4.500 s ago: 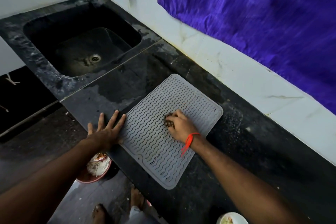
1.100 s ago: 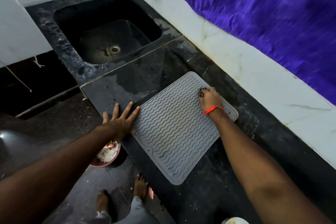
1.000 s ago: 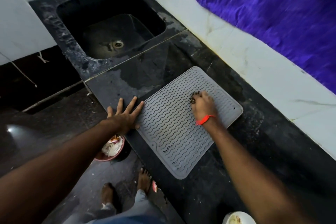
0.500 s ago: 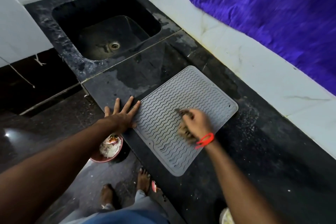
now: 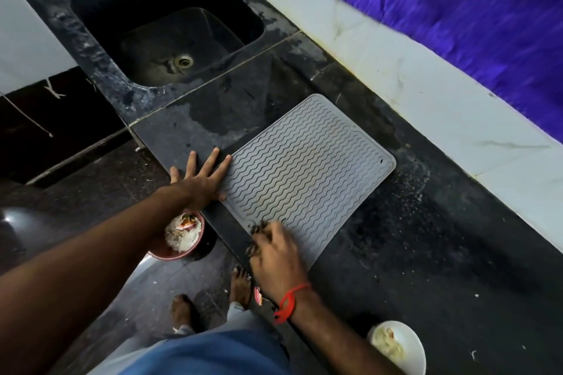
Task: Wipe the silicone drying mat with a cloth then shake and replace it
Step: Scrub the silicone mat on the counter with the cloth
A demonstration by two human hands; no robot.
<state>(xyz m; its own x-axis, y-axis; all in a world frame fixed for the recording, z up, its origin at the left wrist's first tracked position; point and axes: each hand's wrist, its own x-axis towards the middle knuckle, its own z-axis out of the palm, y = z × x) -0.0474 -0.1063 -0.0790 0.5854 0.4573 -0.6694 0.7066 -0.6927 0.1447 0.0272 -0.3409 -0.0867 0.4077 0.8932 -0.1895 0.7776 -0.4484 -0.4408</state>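
Grey mat (image 5: 307, 176) flat mid-frame, bare worktop (image 5: 426, 237) rightward; left hand (image 5: 199, 181) splayed flat at its left edge, right hand (image 5: 278, 256) fingers clenched around cloth (image 5: 257, 233) at lower corner.

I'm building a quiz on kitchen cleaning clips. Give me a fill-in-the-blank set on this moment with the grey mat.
1. The left hand lies flat with fingers ____, pinning the mat at its edge.
2. The right hand presses a bunched cloth on the mat's ____ corner.
3. A ____ thread circles the right wrist.
4. Beyond the mat, set into the counter, is a dark ____.

Missing words: spread; near; red; sink
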